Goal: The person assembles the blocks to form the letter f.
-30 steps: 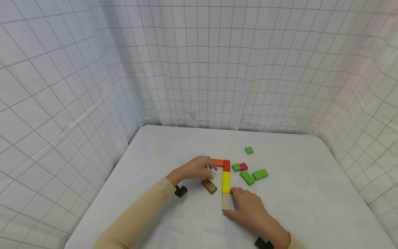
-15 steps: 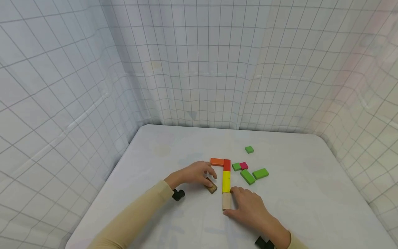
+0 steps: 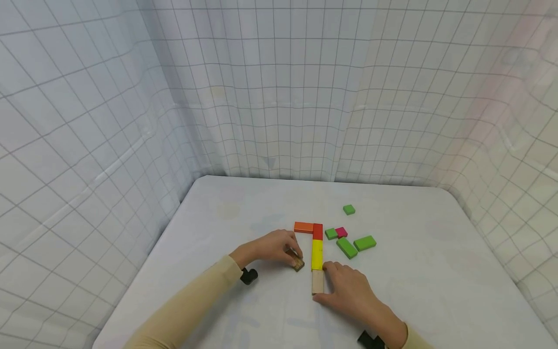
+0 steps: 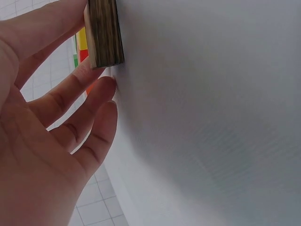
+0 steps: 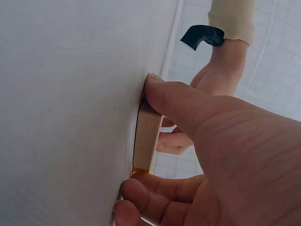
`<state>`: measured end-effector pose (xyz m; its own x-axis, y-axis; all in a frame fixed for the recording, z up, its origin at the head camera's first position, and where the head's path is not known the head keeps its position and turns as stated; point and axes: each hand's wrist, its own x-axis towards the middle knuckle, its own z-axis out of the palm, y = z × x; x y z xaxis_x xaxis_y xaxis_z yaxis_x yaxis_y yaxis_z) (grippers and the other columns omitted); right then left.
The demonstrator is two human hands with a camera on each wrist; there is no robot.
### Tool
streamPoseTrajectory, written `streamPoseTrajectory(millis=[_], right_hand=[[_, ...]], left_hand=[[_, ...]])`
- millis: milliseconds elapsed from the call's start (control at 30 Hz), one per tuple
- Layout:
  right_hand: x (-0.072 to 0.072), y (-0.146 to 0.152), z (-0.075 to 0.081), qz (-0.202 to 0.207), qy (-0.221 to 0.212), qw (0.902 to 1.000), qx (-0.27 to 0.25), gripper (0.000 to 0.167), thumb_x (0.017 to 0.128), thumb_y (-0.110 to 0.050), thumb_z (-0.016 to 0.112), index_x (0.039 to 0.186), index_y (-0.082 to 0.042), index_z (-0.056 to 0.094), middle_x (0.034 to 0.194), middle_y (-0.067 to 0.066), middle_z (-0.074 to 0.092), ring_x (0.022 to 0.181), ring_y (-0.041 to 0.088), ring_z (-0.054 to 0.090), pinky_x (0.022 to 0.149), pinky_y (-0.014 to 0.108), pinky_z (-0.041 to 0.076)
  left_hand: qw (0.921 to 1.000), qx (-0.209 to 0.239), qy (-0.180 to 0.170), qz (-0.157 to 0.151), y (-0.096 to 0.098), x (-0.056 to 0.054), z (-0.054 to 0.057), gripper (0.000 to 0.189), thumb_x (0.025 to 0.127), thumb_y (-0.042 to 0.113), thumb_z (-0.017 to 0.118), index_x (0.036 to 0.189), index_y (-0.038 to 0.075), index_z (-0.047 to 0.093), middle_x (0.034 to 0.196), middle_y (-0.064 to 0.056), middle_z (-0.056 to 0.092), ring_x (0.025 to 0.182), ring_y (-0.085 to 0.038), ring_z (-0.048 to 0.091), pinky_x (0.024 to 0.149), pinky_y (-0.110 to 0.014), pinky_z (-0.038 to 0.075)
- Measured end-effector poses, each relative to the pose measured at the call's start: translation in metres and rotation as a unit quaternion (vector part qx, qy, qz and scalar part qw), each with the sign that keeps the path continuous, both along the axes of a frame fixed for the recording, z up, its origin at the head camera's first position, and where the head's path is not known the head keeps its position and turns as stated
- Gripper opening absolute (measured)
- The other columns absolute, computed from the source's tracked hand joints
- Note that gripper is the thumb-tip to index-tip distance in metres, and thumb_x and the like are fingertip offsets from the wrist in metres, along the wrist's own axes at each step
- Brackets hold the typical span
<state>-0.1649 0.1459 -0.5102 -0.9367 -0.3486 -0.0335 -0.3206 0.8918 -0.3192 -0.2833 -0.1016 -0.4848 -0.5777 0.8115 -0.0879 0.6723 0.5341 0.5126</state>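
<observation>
My left hand (image 3: pixel 275 246) pinches a dark brown wood-grained block (image 3: pixel 298 263) between thumb and fingers; in the left wrist view the brown block (image 4: pixel 105 35) stands out past the fingertips, the other fingers loosely bent. To its right, a light wooden block (image 3: pixel 317 282) ends a straight row on the table. My right hand (image 3: pixel 350 293) grips this block, thumb at its near end and index finger by the joint with the yellow block (image 3: pixel 317 254). In the right wrist view the light block (image 5: pixel 147 139) lies between thumb and fingers. Beyond the yellow one sits a red block (image 3: pixel 317 231).
An orange block (image 3: pixel 303 227) meets the red one at a right angle, pointing left. Right of the row lie two longer green blocks (image 3: pixel 347 247), a small green block (image 3: pixel 331 234) and a pink block (image 3: pixel 341 232). Another small green block (image 3: pixel 349 210) lies farther back. Gridded white curtains (image 3: pixel 270 97) surround the table.
My left hand has come down and closed its thumb and fingers on the brown block. My right hand has stayed at the light wooden block.
</observation>
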Motion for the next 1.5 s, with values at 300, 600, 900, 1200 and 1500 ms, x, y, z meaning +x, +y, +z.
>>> streamPoseTrajectory(millis=[300,600,900,1200,1500], right_hand=[[-0.001,-0.001,0.003,-0.001,-0.003,1.0000,0.000,0.080,0.072,-0.063,0.083,0.126,-0.008,0.058,0.094,-0.002,0.060,0.077,0.014,0.051,0.067,0.038,0.050],[-0.001,-0.001,0.003,0.000,-0.003,1.0000,-0.001,0.080,0.071,-0.062,0.083,0.125,-0.008,0.059,0.093,-0.002,0.059,0.077,0.014,0.051,0.067,0.038,0.050],[-0.001,-0.001,0.002,-0.002,-0.003,1.0000,0.000,0.080,0.072,-0.062,0.083,0.125,-0.009,0.058,0.093,-0.003,0.059,0.077,0.014,0.051,0.067,0.037,0.049],[-0.001,-0.001,0.003,-0.007,-0.010,0.9999,0.005,0.080,0.072,-0.064,0.082,0.127,-0.010,0.059,0.095,-0.003,0.060,0.078,0.013,0.051,0.069,0.036,0.051],[-0.001,-0.001,0.002,-0.006,-0.014,0.9999,0.005,0.081,0.072,-0.063,0.083,0.126,-0.009,0.058,0.096,-0.001,0.061,0.078,0.015,0.052,0.069,0.039,0.051]], left_hand=[[1.0000,-0.003,-0.002,-0.007,-0.001,-0.003,-0.001,0.025,0.086,0.027,0.083,0.110,0.023,0.079,0.098,0.013,0.062,0.089,-0.005,0.054,0.082,-0.022,0.046],[0.9997,-0.022,0.013,0.000,0.001,0.001,0.000,0.021,0.086,0.026,0.083,0.106,0.024,0.077,0.093,0.015,0.060,0.085,-0.004,0.054,0.079,-0.020,0.047],[0.9988,-0.038,0.029,-0.002,0.002,0.005,0.002,0.019,0.086,0.024,0.083,0.101,0.027,0.073,0.090,0.020,0.062,0.086,-0.005,0.054,0.083,-0.022,0.044],[0.9991,-0.039,0.009,0.012,0.002,0.011,0.007,0.022,0.086,0.018,0.083,0.093,0.025,0.064,0.084,0.016,0.060,0.081,-0.006,0.054,0.077,-0.020,0.048],[0.9993,-0.024,-0.023,0.017,-0.002,0.013,0.010,0.025,0.089,0.007,0.077,0.107,0.025,0.072,0.092,0.015,0.064,0.084,-0.007,0.057,0.080,-0.021,0.050]])
